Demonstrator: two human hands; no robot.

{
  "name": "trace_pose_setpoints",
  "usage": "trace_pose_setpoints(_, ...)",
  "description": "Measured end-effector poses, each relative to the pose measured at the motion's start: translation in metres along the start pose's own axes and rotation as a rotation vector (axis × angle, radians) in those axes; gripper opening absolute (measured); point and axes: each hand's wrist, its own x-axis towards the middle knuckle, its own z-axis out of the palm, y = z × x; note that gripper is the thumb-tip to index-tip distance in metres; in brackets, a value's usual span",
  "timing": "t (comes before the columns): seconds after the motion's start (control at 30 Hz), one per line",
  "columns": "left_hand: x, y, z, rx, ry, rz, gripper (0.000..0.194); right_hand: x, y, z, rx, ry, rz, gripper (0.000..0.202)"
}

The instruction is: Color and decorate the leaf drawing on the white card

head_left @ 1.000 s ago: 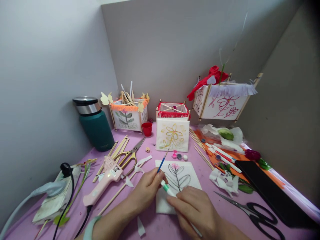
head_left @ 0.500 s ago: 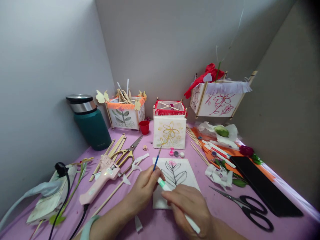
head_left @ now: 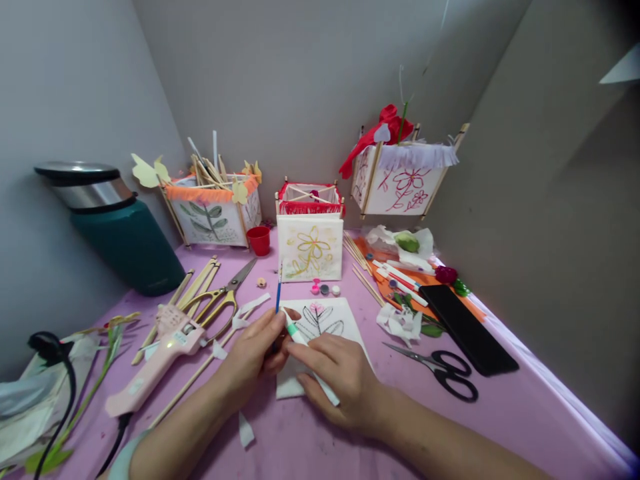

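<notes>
My left hand (head_left: 255, 350) is closed round a thin blue paintbrush (head_left: 279, 295), whose bristles point up. In my right hand (head_left: 345, 380) lies a white marker pen (head_left: 296, 333) with a green band. Its upper end meets the fingers of my left hand; whether those fingers grip it too, I cannot tell. Under both hands is a white square sheet (head_left: 345, 317) with a black leafy stem and a pink flower drawn on it. My hands hide its lower left part. Small paint pots (head_left: 325, 289) in pink, grey and white stand just beyond the sheet.
A pink glue gun (head_left: 165, 347) and gold-handled scissors (head_left: 220, 300) lie left, near a teal bottle (head_left: 125, 240). Black scissors (head_left: 445, 370) and a black phone-like slab (head_left: 470, 330) lie right. Decorated boxes (head_left: 310, 247) and a red cup (head_left: 259, 241) stand behind.
The view has swung to the right, so the things sit further left. Both hands have drawn closer together, and the paintbrush is more upright.
</notes>
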Motion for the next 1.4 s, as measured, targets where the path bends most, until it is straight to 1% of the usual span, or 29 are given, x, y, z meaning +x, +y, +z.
trace_pose_setpoints(0.1,0.002,0.000,-0.003,-0.044,-0.009,-0.053,0.025,0.000,-0.002,-0.001,-0.026,-0.046,-0.005,0.040)
trace_pose_setpoints(0.2,0.001,0.001,-0.006,-0.035,-0.023,-0.074,0.028,0.001,-0.005,-0.004,-0.058,-0.026,-0.104,0.035)
trace_pose_setpoints(0.27,0.000,0.002,-0.007,0.032,-0.021,-0.064,0.033,0.001,-0.008,-0.005,-0.064,-0.013,-0.205,0.030)
trace_pose_setpoints(0.37,-0.001,0.004,-0.008,0.172,-0.048,-0.083,0.041,0.000,-0.013,-0.006,-0.046,-0.032,-0.312,0.030)
trace_pose_setpoints(0.43,-0.001,0.004,-0.008,0.226,-0.086,-0.108,0.044,-0.002,-0.015,-0.006,-0.030,-0.039,-0.344,0.032)
trace_pose_setpoints(0.5,0.000,0.004,-0.007,0.257,-0.109,-0.124,0.046,-0.003,-0.016,-0.006,-0.010,0.002,-0.324,0.027)
trace_pose_setpoints(0.57,0.000,0.005,-0.008,0.295,-0.127,-0.146,0.046,-0.005,-0.015,-0.007,0.026,0.091,-0.211,0.024)
trace_pose_setpoints(0.63,0.000,0.007,-0.008,0.358,-0.149,-0.164,0.045,-0.006,-0.015,-0.009,0.106,0.193,-0.044,0.027)
trace_pose_setpoints(0.67,-0.001,0.008,-0.008,0.401,-0.165,-0.157,0.045,-0.007,-0.014,-0.010,0.168,0.224,0.046,0.027)
trace_pose_setpoints(0.77,-0.004,0.012,-0.005,0.551,-0.265,-0.085,0.040,-0.010,-0.011,-0.012,0.454,0.246,0.363,0.020)
trace_pose_setpoints(0.83,-0.006,0.014,-0.002,0.636,-0.349,-0.027,0.033,-0.011,-0.007,-0.012,0.665,0.253,0.579,0.024)
trace_pose_setpoints(0.9,-0.007,0.014,-0.001,0.693,-0.380,0.006,0.030,-0.012,-0.002,-0.010,0.825,0.277,0.718,0.030)
trace_pose_setpoints(0.97,-0.007,0.012,-0.002,0.716,-0.377,-0.002,0.033,-0.011,0.003,-0.008,0.941,0.280,0.771,0.031)
trace_pose_setpoints(1.07,-0.006,0.008,-0.004,0.669,-0.366,-0.076,0.046,-0.007,0.006,-0.005,1.082,0.257,0.794,0.032)
trace_pose_setpoints(1.2,-0.006,0.007,-0.004,0.564,-0.292,-0.194,0.054,-0.001,0.005,-0.005,1.110,0.295,0.865,0.033)
trace_pose_setpoints(1.3,-0.007,0.010,-0.002,0.553,-0.245,-0.231,0.055,0.002,0.005,-0.005,1.103,0.317,0.910,0.034)
trace_pose_setpoints(1.4,-0.006,0.009,-0.003,0.605,-0.272,-0.166,0.044,0.004,0.005,-0.005,1.087,0.322,0.939,0.034)
